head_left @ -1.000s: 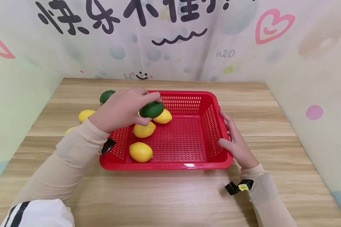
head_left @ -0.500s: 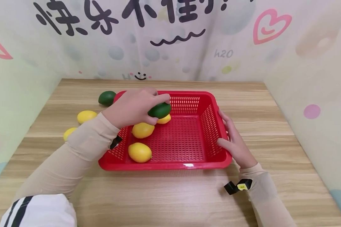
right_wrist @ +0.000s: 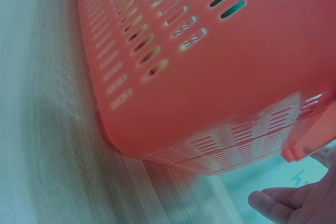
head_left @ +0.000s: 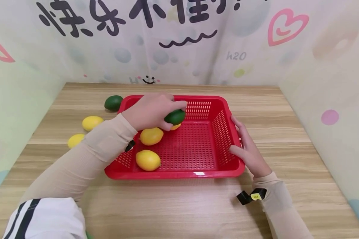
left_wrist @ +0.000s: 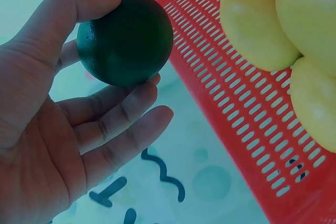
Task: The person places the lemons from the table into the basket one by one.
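My left hand (head_left: pixel 154 111) holds a dark green, rounded fruit (head_left: pixel 176 117) over the back left part of a red plastic basket (head_left: pixel 194 174). In the left wrist view, thumb and fingers pinch this glossy fruit (left_wrist: pixel 126 40) from its sides. Inside the basket's left half lie yellow lemons: one at the front (head_left: pixel 148 160), one behind it (head_left: pixel 151 136), and another mostly hidden under the held fruit (head_left: pixel 175 127). My right hand (head_left: pixel 251 151) grips the basket's right rim, thumb over the inner side. In the right wrist view its fingers (right_wrist: pixel 283 203) show at the lower right corner.
Left of the basket on the wooden table (head_left: pixel 179 209) lie two more lemons (head_left: pixel 92 123) and another dark green fruit (head_left: pixel 113 103). A bit of something green (head_left: pixel 89 235) peeks out beside the left sleeve. Printed walls (head_left: pixel 179 63) border the table's back and sides.
My left hand has carried the green fruit to the right above the basket, uncovering more of the fruit on the table at left. The right hand stays on the rim.
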